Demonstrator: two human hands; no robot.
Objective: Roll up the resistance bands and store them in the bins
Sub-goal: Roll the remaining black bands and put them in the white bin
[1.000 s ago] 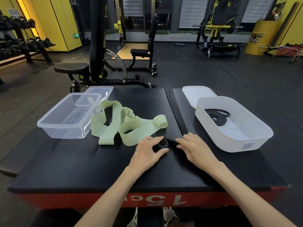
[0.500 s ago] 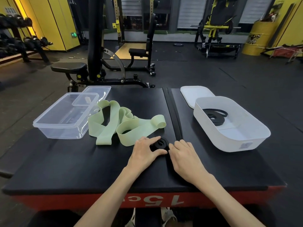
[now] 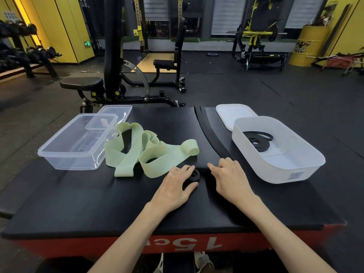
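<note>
Slid right hand (image 3: 230,178) off roll (image 3: 194,175) toward white bin (image 3: 275,166) since last frame; pressing flat-fingered on band tail (image 3: 211,138) to keep it taut. Cupping roll in left hand (image 3: 175,186), fingers curled round, to hold coil tight. Roll on counter (image 3: 78,203) left of bin; green band (image 3: 147,148) farther left.

White "15c" – upside down, cut off – on the platform's red front (image 3: 59,249).
</note>
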